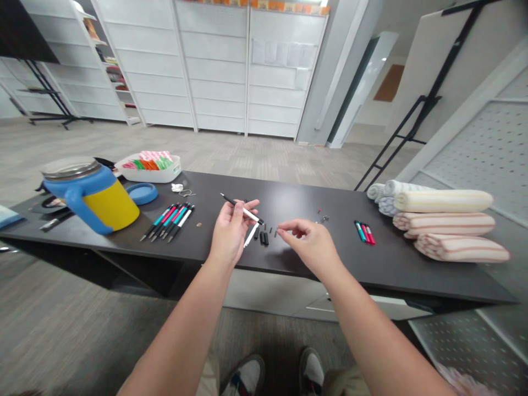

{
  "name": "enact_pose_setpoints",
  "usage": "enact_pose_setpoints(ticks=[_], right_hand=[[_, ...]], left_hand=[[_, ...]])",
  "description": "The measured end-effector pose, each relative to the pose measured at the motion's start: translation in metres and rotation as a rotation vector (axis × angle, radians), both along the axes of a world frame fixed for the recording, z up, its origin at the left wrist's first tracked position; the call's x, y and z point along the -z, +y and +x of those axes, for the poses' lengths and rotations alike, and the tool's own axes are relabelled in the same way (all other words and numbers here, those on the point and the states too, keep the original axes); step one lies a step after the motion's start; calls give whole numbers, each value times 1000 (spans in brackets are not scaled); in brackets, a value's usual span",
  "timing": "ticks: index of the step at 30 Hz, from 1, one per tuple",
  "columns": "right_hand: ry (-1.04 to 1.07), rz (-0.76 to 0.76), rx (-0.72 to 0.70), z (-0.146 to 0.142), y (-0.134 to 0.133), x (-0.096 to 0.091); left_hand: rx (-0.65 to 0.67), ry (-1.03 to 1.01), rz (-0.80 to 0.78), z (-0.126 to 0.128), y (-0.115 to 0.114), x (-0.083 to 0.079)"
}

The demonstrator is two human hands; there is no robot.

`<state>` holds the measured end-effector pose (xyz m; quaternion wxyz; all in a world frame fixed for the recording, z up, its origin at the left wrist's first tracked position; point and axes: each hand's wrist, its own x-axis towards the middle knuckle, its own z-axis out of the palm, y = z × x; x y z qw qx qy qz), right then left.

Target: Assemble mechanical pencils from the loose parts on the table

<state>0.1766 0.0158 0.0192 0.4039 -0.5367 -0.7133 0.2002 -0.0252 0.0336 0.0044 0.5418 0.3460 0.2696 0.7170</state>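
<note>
My left hand (231,228) is shut on a thin black-and-white pen (243,210), held tilted above the dark table (289,203). My right hand (307,242) hovers just right of it with thumb and forefinger pinched at the tip; whether a small piece sits between them is too small to tell. Under both hands lie several small black pen parts (264,237) and a white pen barrel (250,235). A row of several assembled pens (169,215) lies to the left. Three coloured pens (364,232) lie to the right.
A large blue-and-yellow jug (97,198) with a blue lid (142,193) beside it stands at the left. A white tray (149,175) of coloured packets sits behind. Rolled striped towels (445,223) are stacked at the right end. White shelving lines the back wall.
</note>
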Motion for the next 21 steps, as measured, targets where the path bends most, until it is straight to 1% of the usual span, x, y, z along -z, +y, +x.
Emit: enact_pose_setpoints(ticks=[3, 7, 11, 21], right_hand=[[195, -51, 24, -4, -18, 17], [325, -55, 53, -3, -18, 28], [417, -74, 26, 0, -13, 32], [518, -149, -32, -1, -12, 32]], left_hand=[[86, 10, -4, 12, -5, 4], [160, 47, -23, 18, -7, 10], [140, 48, -34, 17, -7, 9], [116, 142, -56, 19, -8, 6]])
